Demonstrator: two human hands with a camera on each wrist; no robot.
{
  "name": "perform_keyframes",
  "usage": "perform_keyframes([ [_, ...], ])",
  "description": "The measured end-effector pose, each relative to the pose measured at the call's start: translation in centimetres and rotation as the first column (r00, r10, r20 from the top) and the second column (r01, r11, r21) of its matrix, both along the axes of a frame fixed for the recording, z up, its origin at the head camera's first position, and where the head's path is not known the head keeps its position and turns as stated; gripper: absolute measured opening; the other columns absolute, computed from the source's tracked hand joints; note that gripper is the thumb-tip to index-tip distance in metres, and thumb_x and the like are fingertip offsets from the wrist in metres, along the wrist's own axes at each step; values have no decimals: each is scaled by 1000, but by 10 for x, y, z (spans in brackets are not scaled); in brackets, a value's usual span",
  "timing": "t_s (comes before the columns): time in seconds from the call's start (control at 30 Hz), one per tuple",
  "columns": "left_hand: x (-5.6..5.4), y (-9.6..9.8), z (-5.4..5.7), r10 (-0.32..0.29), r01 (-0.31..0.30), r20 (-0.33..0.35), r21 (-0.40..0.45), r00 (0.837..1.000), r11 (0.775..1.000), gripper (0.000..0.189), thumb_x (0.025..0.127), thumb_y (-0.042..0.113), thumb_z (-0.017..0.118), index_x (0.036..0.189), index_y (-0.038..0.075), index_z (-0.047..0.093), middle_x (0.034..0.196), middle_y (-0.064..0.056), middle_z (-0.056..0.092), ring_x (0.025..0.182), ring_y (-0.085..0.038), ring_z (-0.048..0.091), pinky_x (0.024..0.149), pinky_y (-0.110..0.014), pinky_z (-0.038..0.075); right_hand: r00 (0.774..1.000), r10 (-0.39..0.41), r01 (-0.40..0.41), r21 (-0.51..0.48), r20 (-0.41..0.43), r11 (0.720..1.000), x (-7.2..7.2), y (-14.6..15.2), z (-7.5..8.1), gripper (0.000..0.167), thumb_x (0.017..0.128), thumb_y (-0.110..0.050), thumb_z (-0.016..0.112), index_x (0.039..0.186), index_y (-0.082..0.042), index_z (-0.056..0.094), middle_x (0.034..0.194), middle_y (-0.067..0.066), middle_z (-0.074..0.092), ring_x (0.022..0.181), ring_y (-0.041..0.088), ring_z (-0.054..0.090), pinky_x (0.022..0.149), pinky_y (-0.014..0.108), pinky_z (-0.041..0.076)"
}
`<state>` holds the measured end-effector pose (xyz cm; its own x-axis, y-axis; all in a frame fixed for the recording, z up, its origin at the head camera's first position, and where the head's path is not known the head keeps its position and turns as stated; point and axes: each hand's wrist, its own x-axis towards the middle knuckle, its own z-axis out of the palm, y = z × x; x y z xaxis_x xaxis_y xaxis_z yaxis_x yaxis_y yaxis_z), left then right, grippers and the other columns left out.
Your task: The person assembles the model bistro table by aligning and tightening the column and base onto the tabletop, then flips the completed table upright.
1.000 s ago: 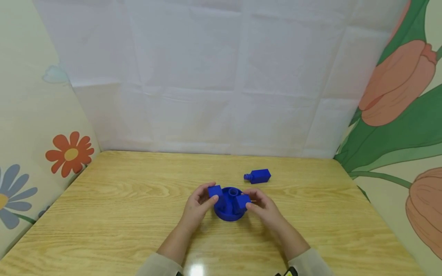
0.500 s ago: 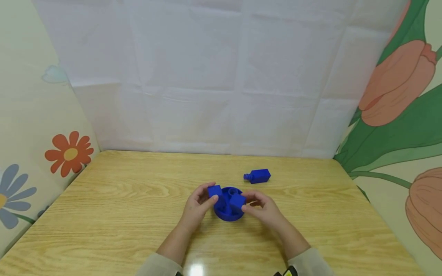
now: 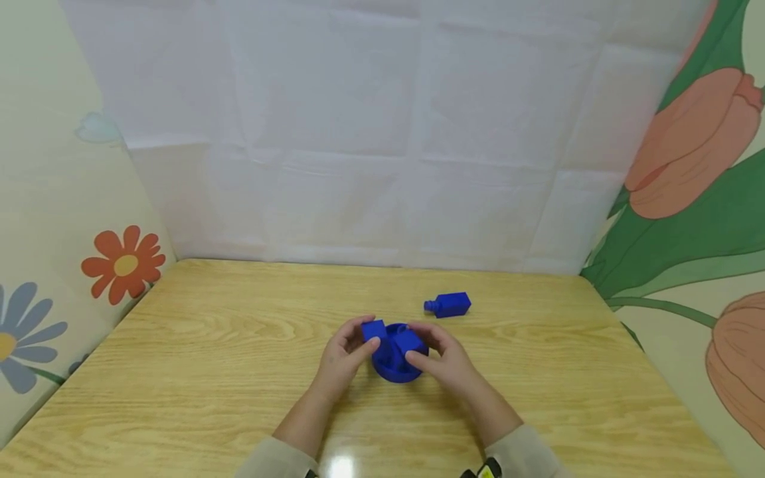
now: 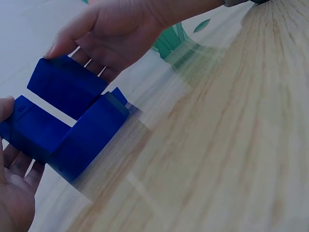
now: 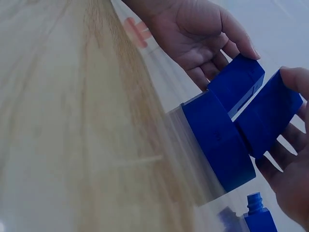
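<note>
Got my left hand [image 3: 338, 360] pinching one blue block [image 3: 375, 330], thumb on the near side, fingers curled behind it, and the block sticks up out of a round blue dish [image 3: 397, 376] on the wood-look table [image 3: 197, 372]. My right hand [image 3: 451, 362] pinches a second block [image 3: 410, 340] over that same dish, narrow gap between the two. Can't tell if its bottom end's seated. Past the dish, a threaded blue piece [image 3: 452, 305] lies on its side.

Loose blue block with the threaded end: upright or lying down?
Lying down: the blue rectangular block rests lengthwise on the wooden table, threaded end sideways.
</note>
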<state>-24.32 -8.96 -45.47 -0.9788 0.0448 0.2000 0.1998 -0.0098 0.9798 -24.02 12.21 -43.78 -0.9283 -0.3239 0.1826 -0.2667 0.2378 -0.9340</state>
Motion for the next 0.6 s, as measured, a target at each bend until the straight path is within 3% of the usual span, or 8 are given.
perform_keyframes([
  [0.27,-1,0,-1,-3,3,-3,-2,1000,1000,41,90,3,66,130,-1,57,123,-23,63,101,-3,60,91,-16,47,993,-114,114,17,8,993,-6,-6,3,45,89,-14,71,132,-8,58,120,12,62,105,19,54,96,40,44],
  [0.6,-1,0,-1,-3,3,-2,11,1000,1000,41,90,2,66,130,-1,57,123,-23,63,101,-2,60,91,-16,47,995,-99,100,7,-23,995,-10,-8,2,45,88,-12,71,131,-7,59,122,14,61,98,15,50,85,30,42],
])
